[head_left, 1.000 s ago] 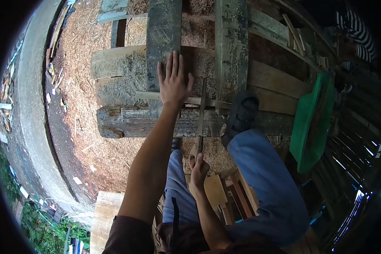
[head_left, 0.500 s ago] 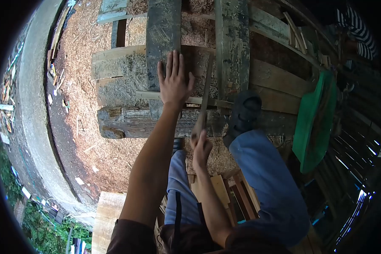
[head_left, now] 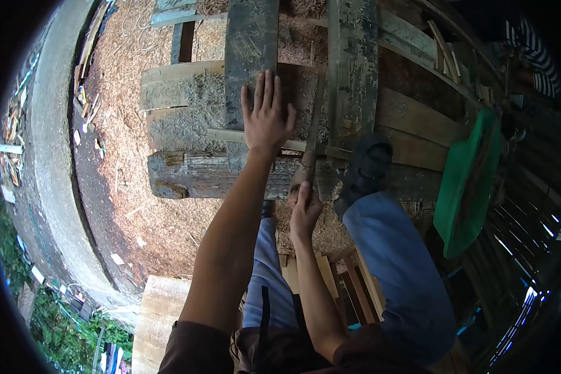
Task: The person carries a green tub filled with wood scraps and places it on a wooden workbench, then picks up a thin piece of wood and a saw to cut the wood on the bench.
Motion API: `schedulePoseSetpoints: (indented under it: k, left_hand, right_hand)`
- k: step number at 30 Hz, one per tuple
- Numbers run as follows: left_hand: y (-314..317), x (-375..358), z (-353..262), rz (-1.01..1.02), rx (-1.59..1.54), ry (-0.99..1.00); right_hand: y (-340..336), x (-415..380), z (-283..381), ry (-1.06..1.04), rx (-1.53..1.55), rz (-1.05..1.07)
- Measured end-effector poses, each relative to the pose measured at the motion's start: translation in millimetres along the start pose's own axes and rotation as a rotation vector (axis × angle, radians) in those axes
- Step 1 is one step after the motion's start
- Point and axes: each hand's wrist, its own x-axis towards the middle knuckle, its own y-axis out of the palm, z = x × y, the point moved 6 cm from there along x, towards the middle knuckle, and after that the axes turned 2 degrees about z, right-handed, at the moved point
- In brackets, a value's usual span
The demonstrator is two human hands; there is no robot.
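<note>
My left hand (head_left: 268,121) lies flat with fingers spread on a grey board (head_left: 251,47), above a thin wooden strip (head_left: 227,136). My right hand (head_left: 305,212) is wrapped round the wooden handle of a handsaw (head_left: 315,128), whose blade points away from me. The blade crosses the strip between the grey board and a second weathered board (head_left: 351,68). The strip runs beneath or beside my left palm toward a dark shoe (head_left: 371,163) on my foot, near its right end.
A thick worn beam (head_left: 199,176) runs across below the boards. On the right stands a green plastic container (head_left: 464,187). Wood shavings (head_left: 162,227) cover the ground. A person in striped clothing (head_left: 539,56) is at the upper right. Planks (head_left: 358,283) lie beneath my legs.
My right hand and the saw have moved slightly forward and right. The whole scene has shifted a little to the right in view, and my left hand stays on the board.
</note>
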Motion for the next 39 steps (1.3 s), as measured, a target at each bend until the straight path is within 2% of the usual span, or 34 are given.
schedulePoseSetpoints:
  k: [1, 3, 4, 5, 7, 8, 11, 12, 13, 15, 20, 21, 22, 23, 25, 26, 29, 30, 31, 33, 34, 39]
  left_hand:
    - [-0.8, -1.7, 0.7, 0.001, -0.002, 0.002]
    - [-1.6, 2.0, -0.5, 0.003, 0.005, 0.005]
    - [-2.4, 1.9, -3.5, -0.004, -0.002, 0.009]
    - [-3.0, 1.4, -3.8, 0.010, 0.006, 0.004]
    - [-2.0, 3.9, 0.8, 0.027, 0.025, -0.001]
    - [-1.2, 2.5, 0.4, 0.014, 0.020, 0.004]
    - [-0.6, -2.3, 1.2, 0.003, 0.013, 0.000]
    - [-0.7, -1.7, 0.6, 0.005, 0.010, 0.003]
    - [-1.2, 0.3, -0.1, 0.003, 0.006, 0.006]
    - [-2.9, 1.2, -0.5, 0.002, 0.010, 0.008]
    - [-1.4, 3.7, 0.1, 0.046, 0.017, -0.010]
    - [-0.4, 3.7, 0.4, 0.032, 0.016, -0.004]
    - [-0.4, 1.1, -0.1, 0.020, 0.013, 0.001]
    - [-0.6, -2.6, 0.0, 0.029, 0.017, -0.003]
    - [-1.9, 2.4, -1.0, 0.035, 0.026, -0.003]
    - [-2.8, 4.9, -1.6, 0.026, 0.029, -0.002]
    - [-0.2, 1.0, 0.6, 0.043, 0.028, -0.001]
    - [-0.3, 1.8, 0.5, 0.030, 0.027, 0.004]
    - [-0.4, 1.6, -0.5, 0.014, 0.026, 0.005]
    - [0.3, 1.0, -0.2, 0.011, 0.020, -0.004]
    - [-0.7, 1.5, -0.4, 0.009, 0.015, 0.003]
    - [-3.2, 0.9, -1.2, 0.011, 0.007, 0.000]
  right_hand:
    - [-0.9, -9.1, -1.1, 0.000, 0.000, -0.003]
    - [-4.7, -31.5, 5.7, -0.115, -0.037, -0.144]
    - [-11.8, -40.6, -11.0, -0.199, -0.161, -0.092]
    - [-7.1, -35.7, 1.1, -0.210, -0.158, -0.091]
    - [2.2, -30.5, 28.8, -0.415, -0.398, -0.156]
    - [0.8, -13.7, 12.7, -0.334, -0.363, -0.040]
    - [12.0, -0.5, 40.1, -0.324, -0.465, -0.034]
    - [12.2, -7.3, 36.5, -0.462, -0.521, -0.039]
    - [12.2, -9.7, 33.9, -0.468, -0.520, -0.036]
    - [9.0, -12.1, 24.3, -0.362, -0.399, -0.032]
    - [15.8, 8.1, 37.7, -0.360, -0.383, -0.089]
    - [11.5, 11.2, 39.2, -0.332, -0.354, -0.112]
    - [1.4, 11.0, 15.4, -0.048, -0.299, -0.005]
    - [-5.8, -1.2, 1.9, -0.038, -0.301, -0.002]
    - [-13.7, -32.7, -5.3, -0.403, -0.505, -0.043]
    - [-20.6, -47.9, -22.1, -0.355, -0.334, -0.055]
    - [-20.3, -54.9, -22.9, -0.297, -0.233, -0.006]
    - [-14.5, -42.9, -20.6, -0.392, -0.307, -0.064]
    - [-3.0, -24.3, 0.9, -0.389, -0.315, -0.063]
    - [20.0, 5.5, 47.7, -0.162, -0.438, -0.096]
    - [16.8, 8.9, 31.4, -0.357, -0.430, -0.114]
    - [-24.7, -75.9, -9.9, -0.371, -0.377, -0.080]
